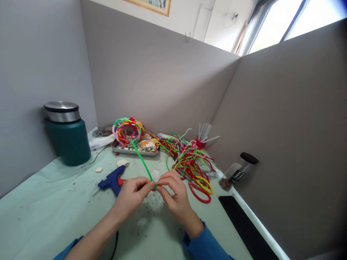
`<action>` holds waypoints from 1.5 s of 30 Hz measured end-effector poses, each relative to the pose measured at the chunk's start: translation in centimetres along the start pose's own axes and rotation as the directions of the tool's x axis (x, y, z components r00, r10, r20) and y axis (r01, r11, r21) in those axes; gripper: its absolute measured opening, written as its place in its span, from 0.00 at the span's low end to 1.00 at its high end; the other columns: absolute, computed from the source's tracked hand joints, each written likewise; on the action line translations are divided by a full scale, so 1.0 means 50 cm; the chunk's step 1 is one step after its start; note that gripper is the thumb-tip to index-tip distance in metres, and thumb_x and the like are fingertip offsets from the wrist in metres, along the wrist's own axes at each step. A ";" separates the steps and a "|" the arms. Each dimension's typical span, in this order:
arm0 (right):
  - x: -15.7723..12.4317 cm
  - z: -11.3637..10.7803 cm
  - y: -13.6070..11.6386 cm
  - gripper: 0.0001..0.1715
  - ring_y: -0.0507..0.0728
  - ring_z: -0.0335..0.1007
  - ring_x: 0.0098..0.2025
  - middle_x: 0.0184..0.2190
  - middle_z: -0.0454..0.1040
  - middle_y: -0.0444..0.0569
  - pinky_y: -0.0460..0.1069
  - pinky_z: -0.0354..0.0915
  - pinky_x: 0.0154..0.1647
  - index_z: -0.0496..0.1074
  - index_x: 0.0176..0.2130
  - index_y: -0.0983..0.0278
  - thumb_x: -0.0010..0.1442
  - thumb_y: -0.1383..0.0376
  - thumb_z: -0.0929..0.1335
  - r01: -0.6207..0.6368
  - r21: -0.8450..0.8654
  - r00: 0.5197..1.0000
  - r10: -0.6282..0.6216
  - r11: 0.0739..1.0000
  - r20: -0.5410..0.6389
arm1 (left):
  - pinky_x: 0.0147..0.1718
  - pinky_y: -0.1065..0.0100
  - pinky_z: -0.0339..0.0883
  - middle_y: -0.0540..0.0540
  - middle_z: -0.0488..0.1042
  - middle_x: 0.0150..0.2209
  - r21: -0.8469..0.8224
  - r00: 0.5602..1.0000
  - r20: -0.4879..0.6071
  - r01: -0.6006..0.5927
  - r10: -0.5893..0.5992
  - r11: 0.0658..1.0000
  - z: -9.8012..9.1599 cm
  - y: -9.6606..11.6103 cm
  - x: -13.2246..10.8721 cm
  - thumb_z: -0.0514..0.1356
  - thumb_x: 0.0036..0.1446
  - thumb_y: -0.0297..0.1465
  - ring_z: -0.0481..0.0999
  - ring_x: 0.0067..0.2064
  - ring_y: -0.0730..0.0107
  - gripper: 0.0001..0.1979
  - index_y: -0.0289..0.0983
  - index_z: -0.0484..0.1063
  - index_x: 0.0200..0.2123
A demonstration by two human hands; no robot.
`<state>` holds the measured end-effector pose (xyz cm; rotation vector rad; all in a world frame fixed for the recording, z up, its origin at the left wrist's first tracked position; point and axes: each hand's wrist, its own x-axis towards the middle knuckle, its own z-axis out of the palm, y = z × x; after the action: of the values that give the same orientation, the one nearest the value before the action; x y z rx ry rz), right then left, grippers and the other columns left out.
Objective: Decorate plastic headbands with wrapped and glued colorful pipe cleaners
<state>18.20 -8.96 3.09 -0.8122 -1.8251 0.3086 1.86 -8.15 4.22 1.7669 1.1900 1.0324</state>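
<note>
Pinched between the fingers of my left hand is one end of a bright green pipe cleaner. Its long free part slants up and away to the left. My right hand meets the left one, thumb and fingertips closed on the same green end, which is partly hidden by the fingers. Just left of my hands a blue hot glue gun lies on the table. Under and behind the hands sits a small clear piece, partly covered.
A metal tray holds craft bits and colourful pipe-cleaner rings. Right of it spreads a tangle of pipe cleaners with red-and-yellow-handled scissors. A green bottle, a clear jar and a black strip flank the work area.
</note>
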 end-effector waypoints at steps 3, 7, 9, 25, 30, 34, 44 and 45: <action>0.001 0.001 0.003 0.05 0.56 0.65 0.37 0.32 0.71 0.49 0.52 0.62 0.39 0.72 0.35 0.62 0.58 0.68 0.66 -0.008 0.010 1.000 0.008 1.000 -0.014 | 0.20 0.74 0.53 0.53 0.63 0.18 0.000 0.999 -0.037 0.000 0.000 1.000 0.004 -0.004 0.001 0.55 0.53 0.41 0.61 0.22 0.75 0.16 0.35 0.69 0.23; 0.003 0.002 0.008 0.04 0.56 0.66 0.37 0.32 0.70 0.48 0.52 0.61 0.41 0.72 0.34 0.62 0.57 0.68 0.66 -0.038 0.036 0.998 0.039 0.999 -0.044 | 0.22 0.75 0.58 0.54 0.67 0.22 -0.003 0.985 -0.163 -0.059 0.058 0.998 0.010 -0.009 -0.002 0.58 0.52 0.39 0.66 0.24 0.75 0.11 0.37 0.67 0.34; 0.004 0.002 0.010 0.03 0.56 0.66 0.38 0.32 0.70 0.48 0.52 0.61 0.41 0.72 0.33 0.62 0.57 0.68 0.67 -0.063 0.060 0.996 0.067 0.996 -0.060 | 0.23 0.75 0.59 0.53 0.69 0.24 0.040 0.978 -0.172 -0.110 0.115 0.993 0.011 -0.008 -0.004 0.57 0.54 0.38 0.67 0.25 0.75 0.11 0.38 0.67 0.37; 0.003 0.001 0.011 0.02 0.55 0.66 0.37 0.34 0.69 0.48 0.50 0.63 0.39 0.70 0.33 0.63 0.57 0.67 0.67 -0.087 0.121 0.995 0.093 0.989 -0.047 | 0.29 0.74 0.65 0.46 0.74 0.34 0.301 0.871 -0.202 -0.379 0.447 0.875 0.004 0.000 -0.010 0.57 0.56 0.31 0.72 0.32 0.72 0.08 0.38 0.74 0.37; 0.002 -0.001 0.007 0.05 0.55 0.66 0.40 0.35 0.68 0.49 0.51 0.63 0.43 0.69 0.34 0.63 0.59 0.68 0.64 -0.090 0.128 0.996 0.093 0.988 -0.016 | 0.24 0.76 0.65 0.44 0.73 0.39 0.317 0.863 -0.159 -0.415 0.479 0.853 0.003 -0.002 -0.012 0.58 0.55 0.31 0.72 0.31 0.74 0.11 0.38 0.74 0.41; 0.001 -0.003 0.007 0.07 0.55 0.66 0.40 0.36 0.69 0.49 0.50 0.62 0.42 0.69 0.37 0.63 0.60 0.67 0.62 -0.104 0.151 0.994 0.106 0.983 -0.005 | 0.34 0.73 0.68 0.44 0.73 0.40 0.350 0.821 -0.162 -0.471 0.548 0.810 0.002 -0.003 -0.006 0.57 0.56 0.28 0.74 0.38 0.70 0.11 0.38 0.75 0.42; -0.004 0.002 0.019 0.17 0.54 0.67 0.35 0.35 0.72 0.50 0.49 0.63 0.38 0.69 0.44 0.64 0.64 0.58 0.59 -0.271 0.468 0.954 0.300 0.841 0.013 | 0.38 0.73 0.67 0.46 0.75 0.38 0.376 0.757 -0.331 -0.441 0.563 0.815 -0.013 0.001 -0.006 0.57 0.56 0.27 0.74 0.38 0.71 0.09 0.38 0.76 0.38; -0.003 0.004 0.023 0.18 0.54 0.67 0.35 0.34 0.73 0.50 0.49 0.62 0.39 0.70 0.43 0.64 0.64 0.56 0.58 -0.278 0.496 0.949 0.316 0.822 0.008 | 0.38 0.73 0.67 0.46 0.75 0.37 0.369 0.759 -0.353 -0.425 0.547 0.827 -0.015 0.001 -0.005 0.58 0.55 0.28 0.74 0.38 0.71 0.08 0.38 0.77 0.37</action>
<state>18.51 -8.19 2.27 -0.7266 -1.4455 0.8985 1.14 -8.30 4.50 2.2043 1.1955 1.7368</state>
